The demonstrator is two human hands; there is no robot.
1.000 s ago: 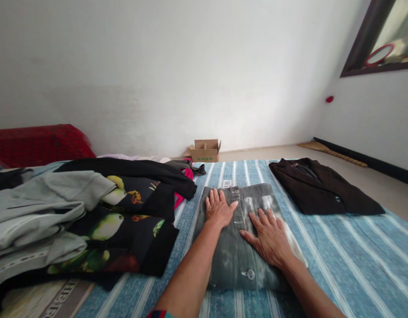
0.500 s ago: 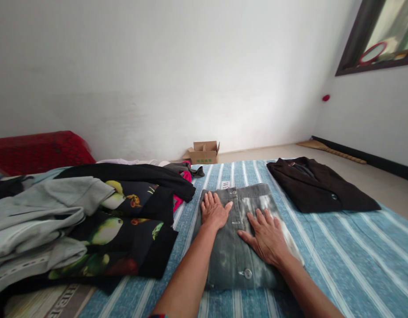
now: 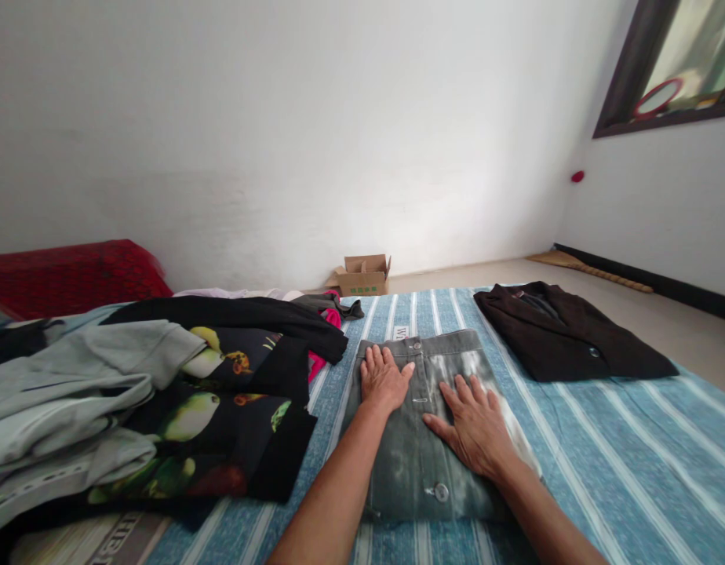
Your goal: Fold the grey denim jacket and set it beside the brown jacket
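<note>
A folded grey denim garment (image 3: 418, 463) with pale bleached patches lies on the blue striped mattress cover (image 3: 621, 447). It has a waistband at the far end and a metal button (image 3: 440, 492) near the near end. My left hand (image 3: 386, 379) rests flat on its upper left part, fingers spread. My right hand (image 3: 471, 428) presses flat on the middle right, also holding nothing. To the right lies a folded dark brown jacket (image 3: 566, 337), apart from both hands.
A heap of clothes lies to the left, with a grey-green garment (image 3: 62, 400) over a black fruit-print cloth (image 3: 189, 416). Beyond stand a cardboard box (image 3: 362, 276) on the floor and a red cloth (image 3: 68, 278). A framed mirror (image 3: 662, 67) hangs on the right wall.
The view has tilted slightly, so the scene sits a little lower in the frame. Both hands stay flat on the grey garment, with no clear shift.
</note>
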